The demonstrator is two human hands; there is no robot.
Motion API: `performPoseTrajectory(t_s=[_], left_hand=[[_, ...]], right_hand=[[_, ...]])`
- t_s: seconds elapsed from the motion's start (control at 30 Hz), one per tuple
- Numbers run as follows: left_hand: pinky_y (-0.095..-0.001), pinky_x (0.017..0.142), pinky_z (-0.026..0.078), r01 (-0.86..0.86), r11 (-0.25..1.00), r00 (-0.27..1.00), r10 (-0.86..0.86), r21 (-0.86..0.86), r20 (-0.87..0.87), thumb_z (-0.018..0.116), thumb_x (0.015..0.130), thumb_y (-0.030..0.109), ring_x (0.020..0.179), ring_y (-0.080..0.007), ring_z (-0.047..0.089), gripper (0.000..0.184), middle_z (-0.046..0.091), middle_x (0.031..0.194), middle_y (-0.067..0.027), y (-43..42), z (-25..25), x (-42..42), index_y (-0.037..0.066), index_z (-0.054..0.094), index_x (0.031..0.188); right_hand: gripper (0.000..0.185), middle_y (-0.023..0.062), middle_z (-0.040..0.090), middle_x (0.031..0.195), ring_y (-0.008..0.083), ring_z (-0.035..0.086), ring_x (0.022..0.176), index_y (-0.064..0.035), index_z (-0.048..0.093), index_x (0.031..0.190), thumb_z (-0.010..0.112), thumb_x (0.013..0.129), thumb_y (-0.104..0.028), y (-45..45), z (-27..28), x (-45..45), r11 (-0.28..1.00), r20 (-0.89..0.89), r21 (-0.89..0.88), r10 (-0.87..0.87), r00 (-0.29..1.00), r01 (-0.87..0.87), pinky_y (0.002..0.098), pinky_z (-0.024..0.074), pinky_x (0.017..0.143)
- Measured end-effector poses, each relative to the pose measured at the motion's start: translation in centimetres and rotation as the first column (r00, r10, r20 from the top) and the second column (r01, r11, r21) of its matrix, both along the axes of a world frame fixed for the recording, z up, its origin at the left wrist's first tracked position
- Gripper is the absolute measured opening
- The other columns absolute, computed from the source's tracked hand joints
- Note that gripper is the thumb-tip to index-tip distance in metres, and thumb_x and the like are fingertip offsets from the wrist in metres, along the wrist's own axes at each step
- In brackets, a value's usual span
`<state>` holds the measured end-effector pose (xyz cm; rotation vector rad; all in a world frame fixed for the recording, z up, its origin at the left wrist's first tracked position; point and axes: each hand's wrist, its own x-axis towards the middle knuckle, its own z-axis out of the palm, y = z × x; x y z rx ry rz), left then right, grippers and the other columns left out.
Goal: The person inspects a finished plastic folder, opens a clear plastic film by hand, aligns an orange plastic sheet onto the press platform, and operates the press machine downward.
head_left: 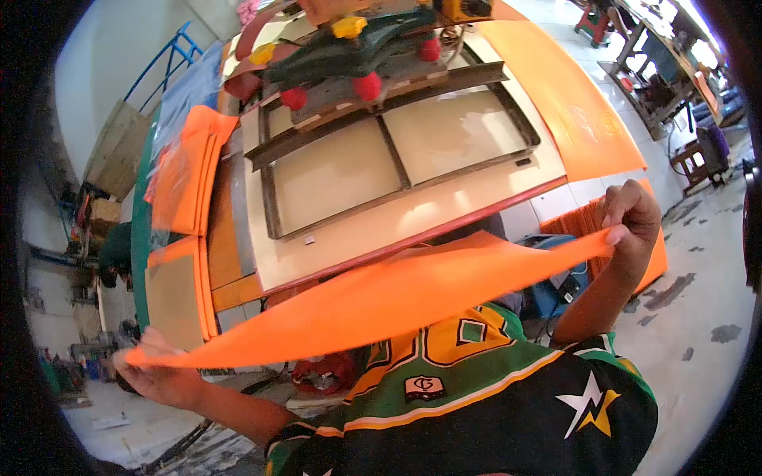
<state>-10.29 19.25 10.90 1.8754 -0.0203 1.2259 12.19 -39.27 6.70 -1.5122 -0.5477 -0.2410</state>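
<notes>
A bright orange sheet is stretched between my two hands, in front of my chest. My left hand, slightly blurred, grips its left end. At the sheet's right end, my right hand is raised and pinches the corner between thumb and fingers. Just beyond the sheet lies a pale board with a reddish front edge. On that board rests a dark metal frame with a dividing bar, and a dark green machine head with red and yellow knobs stands over its far side.
Folded orange sheets and a tan panel lie at the left of the table. Another large orange sheet covers the right side. On the floor at right is an orange stack beside a blue chair. A workbench stands far right.
</notes>
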Motion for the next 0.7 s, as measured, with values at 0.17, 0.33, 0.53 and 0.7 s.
performPoseTrajectory(t_s=[0.17,0.33,0.53,0.7], left_hand=[[-0.0279,0.064,0.042,-0.061,0.943,0.995,0.029,-0.326,-0.100,0.075,0.095,0.033,0.076,-0.0121,0.053,0.036,0.054,0.081,-0.0012,-3.7,-5.1,0.3,0.006,0.051,0.099],[-0.0225,0.056,0.043,0.167,0.964,0.848,-0.248,-0.207,-0.468,0.084,0.087,0.041,0.063,-0.0110,0.056,0.048,0.061,0.072,-0.0056,-3.3,-5.7,-1.1,0.003,0.060,0.104],[-0.0249,0.061,0.045,0.081,0.969,0.937,-0.154,-0.235,-0.314,0.083,0.089,0.035,0.070,-0.0144,0.061,0.043,0.065,0.078,-0.0090,-4.6,-6.3,0.2,0.005,0.053,0.094],[-0.0268,0.070,0.049,0.176,0.928,0.937,-0.261,-0.329,-0.232,0.087,0.086,0.026,0.077,-0.0120,0.056,0.042,0.059,0.085,-0.0020,-4.9,-5.8,0.0,0.008,0.051,0.100]], right_hand=[[0.038,0.0060,0.063,0.065,0.0165,0.056,0.055,-0.0015,0.068,0.075,0.094,0.066,-0.028,-2.8,1.0,0.5,0.946,0.042,-0.138,0.303,0.952,-0.294,0.0386,0.0617,0.066],[0.032,0.0050,0.063,0.068,0.0168,0.059,0.063,-0.0033,0.069,0.075,0.092,0.068,-0.024,-3.0,0.9,1.1,0.974,0.048,-0.106,0.207,0.977,-0.201,0.0417,0.0636,0.065],[0.027,0.0002,0.052,0.065,0.0120,0.050,0.059,-0.0018,0.061,0.076,0.085,0.074,-0.015,-2.2,0.4,0.9,0.999,-0.082,-0.036,-0.025,0.996,0.022,0.0269,0.0472,0.051],[0.031,0.0025,0.055,0.066,0.0118,0.049,0.057,-0.0019,0.060,0.076,0.087,0.073,-0.016,-3.3,-0.8,0.2,0.980,-0.050,0.180,0.097,0.994,-0.087,0.0272,0.0304,0.047]])
